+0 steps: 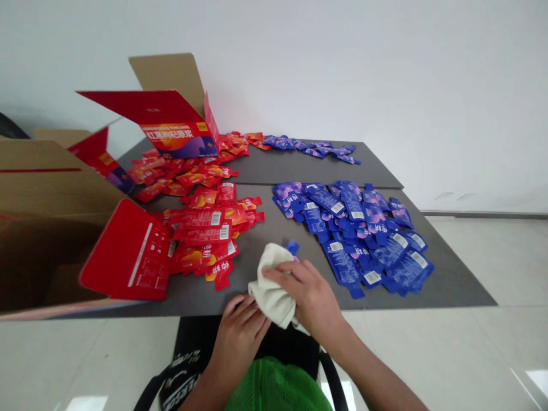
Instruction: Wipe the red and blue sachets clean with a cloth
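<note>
My right hand is closed on a crumpled cream cloth at the front edge of the grey table. A blue sachet shows only its end beyond the cloth; the rest is covered. Below and left of the cloth is my left hand, its fingers curled together at the table edge; whatever they may grip is hidden under the cloth. Red sachets lie heaped to the left of my hands, and a larger heap of blue sachets lies to the right.
A large open carton with red flaps stands at the left edge. Behind it an open red box sits among more red sachets. A row of blue sachets runs along the back, near the white wall.
</note>
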A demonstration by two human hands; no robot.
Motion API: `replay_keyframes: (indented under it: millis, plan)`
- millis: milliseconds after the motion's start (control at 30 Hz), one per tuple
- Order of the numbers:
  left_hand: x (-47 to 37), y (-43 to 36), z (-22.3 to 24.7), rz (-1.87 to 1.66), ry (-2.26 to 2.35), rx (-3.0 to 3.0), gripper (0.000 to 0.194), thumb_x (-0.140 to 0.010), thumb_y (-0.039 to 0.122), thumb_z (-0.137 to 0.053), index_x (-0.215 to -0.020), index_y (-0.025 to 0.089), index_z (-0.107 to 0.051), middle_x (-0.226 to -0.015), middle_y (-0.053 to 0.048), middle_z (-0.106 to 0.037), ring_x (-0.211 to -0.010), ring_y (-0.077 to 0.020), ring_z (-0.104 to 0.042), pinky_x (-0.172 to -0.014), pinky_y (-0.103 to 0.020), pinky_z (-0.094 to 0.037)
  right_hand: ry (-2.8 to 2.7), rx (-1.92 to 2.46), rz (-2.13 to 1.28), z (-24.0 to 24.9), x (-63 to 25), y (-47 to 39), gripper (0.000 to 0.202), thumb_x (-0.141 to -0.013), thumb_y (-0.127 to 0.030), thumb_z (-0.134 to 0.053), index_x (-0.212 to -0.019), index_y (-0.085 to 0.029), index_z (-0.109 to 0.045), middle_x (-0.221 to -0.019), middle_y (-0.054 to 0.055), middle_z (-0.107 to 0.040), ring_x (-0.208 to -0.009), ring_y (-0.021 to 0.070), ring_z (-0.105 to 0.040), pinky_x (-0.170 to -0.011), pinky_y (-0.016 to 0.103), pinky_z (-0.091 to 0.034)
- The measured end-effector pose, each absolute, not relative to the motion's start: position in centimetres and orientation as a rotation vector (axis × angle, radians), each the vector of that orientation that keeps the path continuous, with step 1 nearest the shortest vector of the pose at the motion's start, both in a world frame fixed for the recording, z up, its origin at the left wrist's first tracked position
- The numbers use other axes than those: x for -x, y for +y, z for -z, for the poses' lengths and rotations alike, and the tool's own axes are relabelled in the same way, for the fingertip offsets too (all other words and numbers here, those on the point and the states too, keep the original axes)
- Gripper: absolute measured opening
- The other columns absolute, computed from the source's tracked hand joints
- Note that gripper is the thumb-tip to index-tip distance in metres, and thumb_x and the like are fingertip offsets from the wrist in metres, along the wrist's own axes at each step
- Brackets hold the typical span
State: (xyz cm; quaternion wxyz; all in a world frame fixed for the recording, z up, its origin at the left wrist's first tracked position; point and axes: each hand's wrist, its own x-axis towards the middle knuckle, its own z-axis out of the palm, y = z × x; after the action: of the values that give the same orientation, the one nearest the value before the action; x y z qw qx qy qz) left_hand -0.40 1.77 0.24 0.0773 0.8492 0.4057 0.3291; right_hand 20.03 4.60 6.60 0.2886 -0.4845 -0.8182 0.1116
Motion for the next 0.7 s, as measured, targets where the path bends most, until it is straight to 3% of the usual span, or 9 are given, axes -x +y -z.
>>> replay_keyframes:
  millis: [67, 200, 267, 433, 600, 700]
  plan:
    - [0.4, 1.7, -0.1, -0.982, 1.218, -2.522, 0.026, -0.108, 0.023, -0.052, -0.095, 0.024, -0.075, -0.096, 0.000, -0.081, -0.093, -0.0207, -0.076, -0.098, -0.041, -0.044, -2.271, 1.279, -0.383, -5.5, -19.6, 4.4, 0.047, -0.097, -0.009, -0.065, -0.138, -0.031, -0.067, -0.125, 0.005, -0.072, -0.109, 0.0250, -0.061, -0.097, 0.036, -0.055]
    - [0.4, 1.8, -0.3, -0.978, 1.207, -2.547, 0.023, -0.108, 0.027, -0.053, -0.122, 0.025, -0.071, -0.124, -0.002, -0.078, -0.120, -0.0240, -0.070, -0.098, -0.041, -0.043, -2.238, 1.438, -0.287, -4.4, -21.7, 7.9, 0.052, -0.094, -0.004, -0.064, -0.140, -0.028, -0.066, -0.127, 0.008, -0.071, -0.110, 0.0264, -0.061, -0.099, 0.038, -0.054]
    - [0.3, 1.9, -0.5, -0.978, 1.199, -2.552, 0.025, -0.109, 0.027, -0.052, -0.126, 0.025, -0.070, -0.131, -0.002, -0.075, -0.124, -0.0239, -0.068, -0.098, -0.041, -0.043, -2.216, 1.529, -0.200, -5.0, -23.1, 9.8, 0.051, -0.093, -0.002, -0.063, -0.138, -0.025, -0.068, -0.125, 0.010, -0.072, -0.106, 0.0276, -0.062, -0.098, 0.041, -0.054]
    - [0.2, 1.8, -0.3, -0.990, 1.216, -2.530, 0.023, -0.107, 0.026, -0.054, -0.123, 0.025, -0.071, -0.128, -0.003, -0.076, -0.122, -0.0248, -0.069, -0.097, -0.042, -0.044, -2.124, 1.496, -0.113, -7.2, -22.3, 8.5, 0.051, -0.095, -0.005, -0.063, -0.142, -0.025, -0.065, -0.128, 0.009, -0.070, -0.106, 0.0275, -0.061, -0.097, 0.041, -0.054]
    - [0.3, 1.6, -0.1, -1.030, 1.223, -2.459, 0.024, -0.107, 0.022, -0.054, -0.097, 0.024, -0.075, -0.095, 0.000, -0.081, -0.091, -0.0207, -0.076, -0.098, -0.042, -0.046, -2.321, 1.298, -0.339, -5.9, -19.4, 4.6, 0.048, -0.098, -0.011, -0.065, -0.140, -0.033, -0.065, -0.126, 0.004, -0.073, -0.109, 0.0241, -0.063, -0.093, 0.034, -0.057]
    - [0.3, 1.7, -0.3, -1.006, 1.215, -2.495, 0.021, -0.107, 0.023, -0.054, -0.114, 0.024, -0.074, -0.116, -0.003, -0.080, -0.112, -0.0239, -0.073, -0.098, -0.042, -0.045, -2.273, 1.402, -0.307, -4.9, -20.8, 6.9, 0.049, -0.096, -0.007, -0.063, -0.138, -0.031, -0.068, -0.126, 0.007, -0.072, -0.111, 0.0249, -0.063, -0.097, 0.036, -0.056]
